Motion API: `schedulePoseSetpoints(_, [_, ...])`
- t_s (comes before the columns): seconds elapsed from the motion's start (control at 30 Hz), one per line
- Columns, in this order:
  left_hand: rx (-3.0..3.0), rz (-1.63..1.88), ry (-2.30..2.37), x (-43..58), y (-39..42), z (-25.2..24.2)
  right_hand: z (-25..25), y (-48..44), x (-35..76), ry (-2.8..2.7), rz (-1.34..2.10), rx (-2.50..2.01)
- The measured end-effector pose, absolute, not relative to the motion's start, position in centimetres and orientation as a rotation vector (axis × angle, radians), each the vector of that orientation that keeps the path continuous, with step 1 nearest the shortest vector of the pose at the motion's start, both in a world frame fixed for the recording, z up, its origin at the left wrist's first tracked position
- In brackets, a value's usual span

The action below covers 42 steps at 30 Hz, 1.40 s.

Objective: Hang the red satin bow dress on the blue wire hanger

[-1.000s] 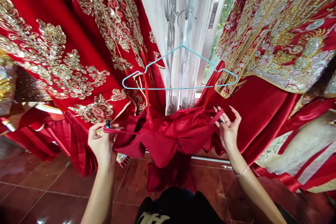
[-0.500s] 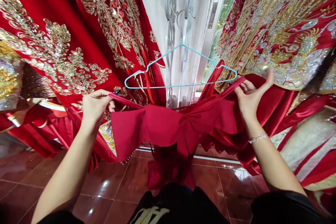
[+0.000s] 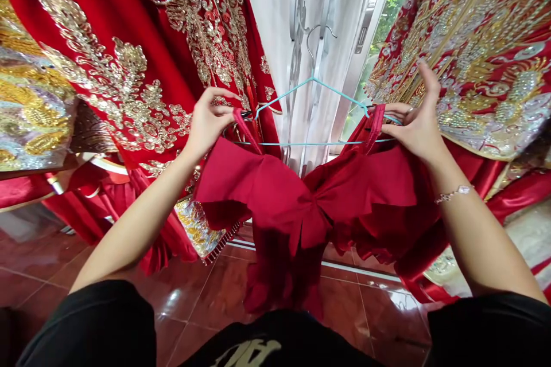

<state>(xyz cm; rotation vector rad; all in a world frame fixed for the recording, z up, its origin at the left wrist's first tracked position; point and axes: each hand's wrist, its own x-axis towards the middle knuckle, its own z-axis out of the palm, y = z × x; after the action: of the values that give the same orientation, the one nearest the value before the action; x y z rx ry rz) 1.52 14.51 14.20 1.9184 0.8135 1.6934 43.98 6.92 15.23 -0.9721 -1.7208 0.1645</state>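
Note:
A plain red dress (image 3: 275, 189) with a bow at its chest hangs from a light blue wire hanger (image 3: 313, 78) at the centre. My left hand (image 3: 210, 123) pinches the dress's left strap by the hanger's left shoulder. The right strap is between the thumb and fingers of my right hand (image 3: 415, 123), whose index finger points up. Both straps loop near the hanger's shoulders; the hanger's right end is partly hidden behind my right fingers. The metal hook of the hanger stands upright at a grey metal scroll rail.
Red gowns with gold beading (image 3: 129, 57) hang on the left, and a gold and silver embroidered one (image 3: 482, 69) on the right. White curtains (image 3: 267, 6) and a door frame (image 3: 370, 17) are behind. Reddish tiles (image 3: 224, 292) cover the floor.
Both hands have moved up, and my left hand has come inward. The straps, stretched outward before, now stand upright by the hanger's shoulders. The view has shifted slightly.

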Motion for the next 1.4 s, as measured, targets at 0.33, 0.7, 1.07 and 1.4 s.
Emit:
schedulePoseSetpoints(0.33, [2.062, 1.505, 0.692, 3.1, 19.6, 14.6, 14.6, 7.8, 44.4, -1.878, 0.157, -0.857])
schedulePoseSetpoints(0.7, [2.279, 0.752, 0.665, 1.3, 19.3, 15.2, 12.4, 9.6, 45.6, -2.025, -0.076, -0.974])
schedulePoseSetpoints(1.07, [2.802, 1.732, 0.985, -3.8, 8.5, 6.7, 7.5, 1.9, 44.5, -1.857, -0.586, -1.135])
schedulePoseSetpoints(1.4, [2.706, 1.234, 1.016, -3.2, 9.2, 8.2, 11.2, 3.3, 47.3, -2.117, -0.133, -1.523])
